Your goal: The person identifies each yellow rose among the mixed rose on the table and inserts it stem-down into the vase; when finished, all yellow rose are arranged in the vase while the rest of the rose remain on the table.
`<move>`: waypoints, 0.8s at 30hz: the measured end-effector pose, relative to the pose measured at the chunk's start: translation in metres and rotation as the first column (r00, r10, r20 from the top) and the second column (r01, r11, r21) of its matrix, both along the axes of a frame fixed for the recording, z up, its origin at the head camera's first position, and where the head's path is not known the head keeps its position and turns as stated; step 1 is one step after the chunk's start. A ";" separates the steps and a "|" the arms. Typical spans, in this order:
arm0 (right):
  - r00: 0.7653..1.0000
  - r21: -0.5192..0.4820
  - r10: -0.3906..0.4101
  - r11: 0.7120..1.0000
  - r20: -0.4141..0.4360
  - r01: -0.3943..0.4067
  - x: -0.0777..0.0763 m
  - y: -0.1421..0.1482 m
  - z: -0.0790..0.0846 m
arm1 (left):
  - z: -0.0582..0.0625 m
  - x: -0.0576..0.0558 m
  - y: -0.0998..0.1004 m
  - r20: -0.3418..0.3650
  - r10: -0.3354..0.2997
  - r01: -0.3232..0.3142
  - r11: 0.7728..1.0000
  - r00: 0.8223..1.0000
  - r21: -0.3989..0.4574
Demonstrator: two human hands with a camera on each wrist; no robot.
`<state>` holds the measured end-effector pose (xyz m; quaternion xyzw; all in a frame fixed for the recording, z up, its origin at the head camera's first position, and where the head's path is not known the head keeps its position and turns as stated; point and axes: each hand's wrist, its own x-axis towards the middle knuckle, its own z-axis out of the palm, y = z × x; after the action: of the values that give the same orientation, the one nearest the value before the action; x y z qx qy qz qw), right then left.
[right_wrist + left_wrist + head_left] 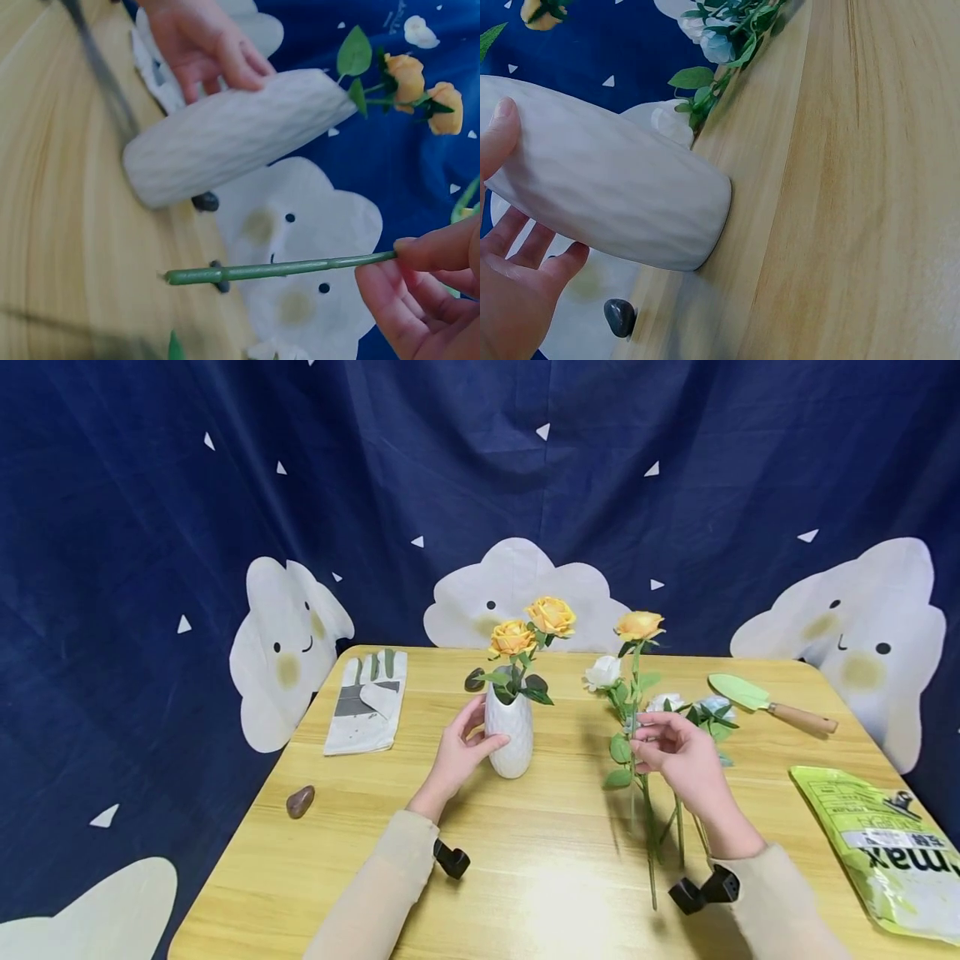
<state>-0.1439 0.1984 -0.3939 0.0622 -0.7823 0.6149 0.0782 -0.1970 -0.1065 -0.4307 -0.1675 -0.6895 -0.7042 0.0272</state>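
My left hand (459,753) holds the white textured vase (512,747) round its side, thumb in front and fingers behind. It stands upright on the table, with two yellow-orange roses (551,616) in its mouth. To the right, my right hand (686,764) pinches the green stem (300,268) of another yellow rose (639,626) between thumb and fingertips. This rose is upright, apart from the vase, and its cut stem end points down in the right wrist view. Behind and beneath that hand lie a white rose (603,673) and a pale blue rose (716,707) with leafy stems.
A work glove (367,714) lies at the left, with a brown stone (300,802) nearer the front. Dark stones (474,679) sit behind the vase. At the right are a green trowel (795,714) with a wooden handle and a green-and-white bag (877,852).
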 end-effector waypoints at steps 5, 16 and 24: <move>0.997 -0.236 -0.031 0.972 -0.069 0.014 -0.002 -0.013 0.015 | -0.008 -0.006 -0.001 -0.001 0.003 -0.003 1.000 1.000 0.024; 0.943 -0.710 -0.197 0.702 -0.267 -0.055 -0.015 -0.057 0.058 | -0.020 -0.013 0.001 -0.032 0.027 -0.028 0.999 0.999 -0.032; 0.867 -0.761 -0.270 0.625 -0.419 -0.173 -0.026 -0.087 0.076 | -0.021 -0.012 0.003 -0.007 0.036 -0.037 0.999 0.999 -0.038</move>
<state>-0.1704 0.1114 -0.3181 0.1555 -0.3922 0.8512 0.3121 -0.2095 -0.1031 -0.4518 -0.1574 -0.7057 -0.6897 0.0389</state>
